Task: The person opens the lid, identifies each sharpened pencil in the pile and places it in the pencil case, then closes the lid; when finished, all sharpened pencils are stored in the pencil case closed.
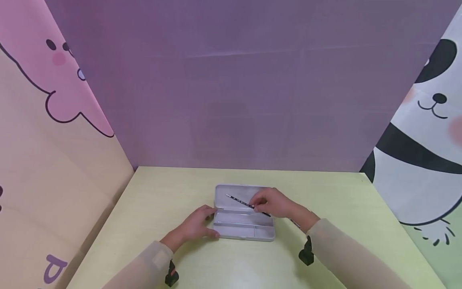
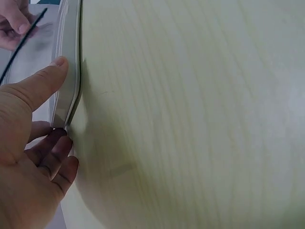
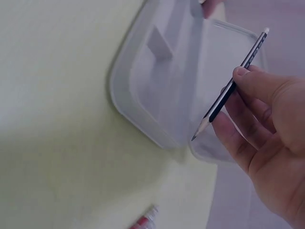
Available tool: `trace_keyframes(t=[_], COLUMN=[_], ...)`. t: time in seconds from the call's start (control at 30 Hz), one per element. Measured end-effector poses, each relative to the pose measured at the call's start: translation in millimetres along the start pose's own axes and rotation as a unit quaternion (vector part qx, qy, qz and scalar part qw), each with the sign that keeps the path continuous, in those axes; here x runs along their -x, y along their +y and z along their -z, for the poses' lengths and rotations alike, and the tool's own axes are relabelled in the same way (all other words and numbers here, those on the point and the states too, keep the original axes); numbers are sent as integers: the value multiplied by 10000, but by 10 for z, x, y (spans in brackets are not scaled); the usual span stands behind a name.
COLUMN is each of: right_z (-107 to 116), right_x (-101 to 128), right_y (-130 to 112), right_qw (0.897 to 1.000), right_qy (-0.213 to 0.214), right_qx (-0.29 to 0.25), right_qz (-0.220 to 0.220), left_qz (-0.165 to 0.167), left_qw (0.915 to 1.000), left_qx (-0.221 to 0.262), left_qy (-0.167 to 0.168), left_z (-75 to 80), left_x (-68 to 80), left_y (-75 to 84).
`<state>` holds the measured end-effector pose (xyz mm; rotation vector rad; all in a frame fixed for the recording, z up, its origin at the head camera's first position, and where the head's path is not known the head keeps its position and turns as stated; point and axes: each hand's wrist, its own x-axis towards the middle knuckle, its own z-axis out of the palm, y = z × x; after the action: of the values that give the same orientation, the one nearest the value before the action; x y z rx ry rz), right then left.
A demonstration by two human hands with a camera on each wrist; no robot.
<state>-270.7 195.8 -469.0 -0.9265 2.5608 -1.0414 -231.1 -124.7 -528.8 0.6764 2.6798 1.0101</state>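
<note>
Two bare hands at work over an open, light grey, flat rectangular pencil case (image 1: 242,224) w/ rounded corners, material not certain (metal or plastic). Right hand (image 1: 273,203): thumb and fingers pinching a slim black pencil (image 1: 247,205) w/ pale markings and a white end cap; grip is near the sharpened end, per right wrist view the tip (image 3: 195,136) points down toward the case's edge, cap end (image 3: 265,30) angled up and away. Pencil held above the case, not resting in it; lies diagonally across the raised lid (image 1: 238,196) in head view. Left hand (image 1: 196,225): at the case's left short end, thumb (image 2: 43,81) laid straight along the rim, other fingers (image 2: 55,152) curled round the lower corner; contact w/ the case confirmed in left wrist view. Case interior: tray half nearest the person has a long slot and a small divider (image 3: 160,43); lid half hinged open on the far side. Case sits approx. centre of a pale yellow-green wood-grain tabletop (image 1: 159,192). Both forearms in beige sleeves (image 1: 346,253); a black strap-mounted device (image 1: 306,252) at each wrist. One small red-and-white object (image 3: 145,221) on the table nr the right hand, blurred, type not identifiable. Surrounds: purple back panel (image 1: 231,80); pink cartoon-animal panel (image 1: 47,80) to the left; panda panel (image 1: 426,132) to the right.
</note>
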Motion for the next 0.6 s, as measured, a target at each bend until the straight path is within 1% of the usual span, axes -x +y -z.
trace_keyframes(t=[0.17, 0.33, 0.5, 0.6], right_z=[-156, -277, -354, -391], right_x=[-70, -73, -74, -71], right_y=[34, 19, -15, -24], right_qw=[9999, 9982, 9935, 9922], right_qy=[-134, -274, -277, -279], right_qx=[45, 497, 1080, 1203], right_qz=[90, 197, 219, 148], left_qz=[21, 75, 35, 57], left_qw=[10000, 10000, 9999, 9997], left_qx=[-41, -9, -120, -210], left_qy=[8, -20, 42, 87], left_z=[-5, -8, 7, -1], left_x=[-9, 7, 29, 32], left_y=[2, 32, 68, 65])
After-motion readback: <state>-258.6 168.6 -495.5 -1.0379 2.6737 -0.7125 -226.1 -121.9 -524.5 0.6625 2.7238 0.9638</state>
